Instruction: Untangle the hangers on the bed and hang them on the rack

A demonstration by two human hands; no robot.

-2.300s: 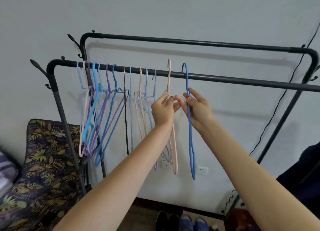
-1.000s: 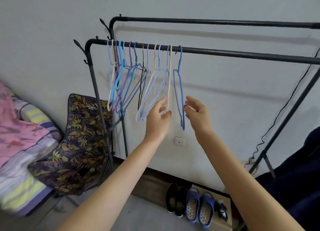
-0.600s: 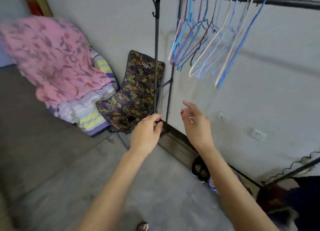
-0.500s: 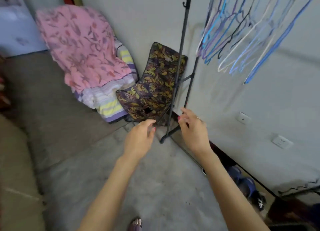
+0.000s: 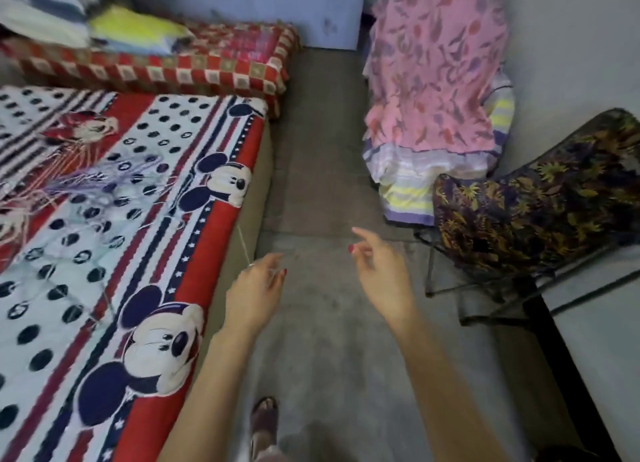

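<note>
Over floor beside bed (image 5: 221, 171), rack gone from view; left hand (image 5: 254, 292), right hand (image 5: 381, 271) relaxed, empty.

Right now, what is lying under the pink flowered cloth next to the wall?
Under the pink flowered cloth a folded pile of striped bedding shows, white with yellow and purple bands. The cloth covers its upper part, so what supports the pile, and anything else below it, cannot be seen.

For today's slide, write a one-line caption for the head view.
Both empty hands, left and right, hang over the floor beside the bed, where tangled hangers lie.
</note>
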